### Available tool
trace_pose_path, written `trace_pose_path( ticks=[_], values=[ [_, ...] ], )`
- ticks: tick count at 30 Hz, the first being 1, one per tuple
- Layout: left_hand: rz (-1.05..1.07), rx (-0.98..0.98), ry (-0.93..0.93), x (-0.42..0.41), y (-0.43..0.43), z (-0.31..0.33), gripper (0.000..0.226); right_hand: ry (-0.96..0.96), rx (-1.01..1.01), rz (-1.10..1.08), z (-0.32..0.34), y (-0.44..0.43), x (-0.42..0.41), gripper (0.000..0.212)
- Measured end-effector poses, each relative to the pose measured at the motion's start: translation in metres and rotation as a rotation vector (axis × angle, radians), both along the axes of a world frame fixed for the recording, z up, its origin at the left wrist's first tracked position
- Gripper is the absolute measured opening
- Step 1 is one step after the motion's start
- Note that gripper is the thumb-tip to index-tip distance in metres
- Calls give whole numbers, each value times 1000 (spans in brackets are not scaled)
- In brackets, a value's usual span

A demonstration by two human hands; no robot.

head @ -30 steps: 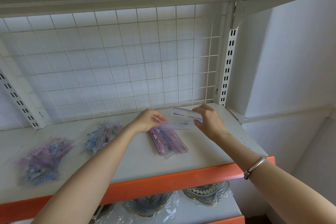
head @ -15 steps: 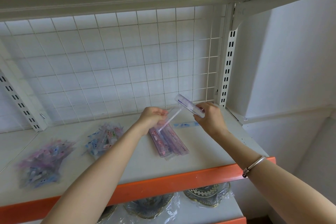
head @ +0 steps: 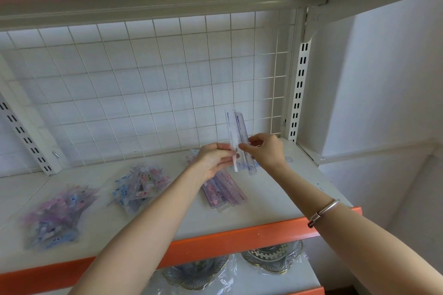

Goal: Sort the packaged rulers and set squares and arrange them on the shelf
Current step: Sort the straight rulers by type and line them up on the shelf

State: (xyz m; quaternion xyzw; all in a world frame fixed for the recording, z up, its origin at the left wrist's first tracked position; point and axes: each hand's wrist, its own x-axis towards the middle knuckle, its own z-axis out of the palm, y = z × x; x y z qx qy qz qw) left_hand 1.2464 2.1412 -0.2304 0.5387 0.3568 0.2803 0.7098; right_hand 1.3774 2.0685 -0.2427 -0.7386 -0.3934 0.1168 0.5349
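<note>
Packaged rulers (head: 236,132), two held upright above the shelf (head: 275,199), pinched by left hand (head: 213,160) and right hand (head: 266,151); best squared edge-to-edge before laying beside the pink ruler stack (head: 224,193).

Clear packaged rulers (head: 236,136), two, blue print: upright, side by side, one pinched in left hand (head: 213,160), other in right hand (head: 266,151), above the shelf (head: 268,208)
Pink-purple ruler packs (head: 224,190): small stack, flat on shelf under the hands
Blue-pink packet heap (head: 139,189): flat, shelf centre-left
Pink-blue packet heap (head: 55,218): flat, shelf far left
</note>
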Motion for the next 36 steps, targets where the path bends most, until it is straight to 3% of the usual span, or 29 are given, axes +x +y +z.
trace_pose_path(
  ticks=[10,18,23,27,36],
  values=[
    [-72,148,60,-3,-6,-4,26,172,-15,51,3,0,-4,43],
    [-132,110,46,-8,-2,-4,24,60,-97,81,0,-1,-3,33],
    [14,148,-114,-9,7,3,47,-25,-114,154,2,-7,-5,28],
    [7,293,-102,-13,14,2,64,-35,-136,186,2,-6,-5,30],
    [-49,351,-175,-12,17,-1,49,9,-133,224,2,-6,-6,27]
  ],
)
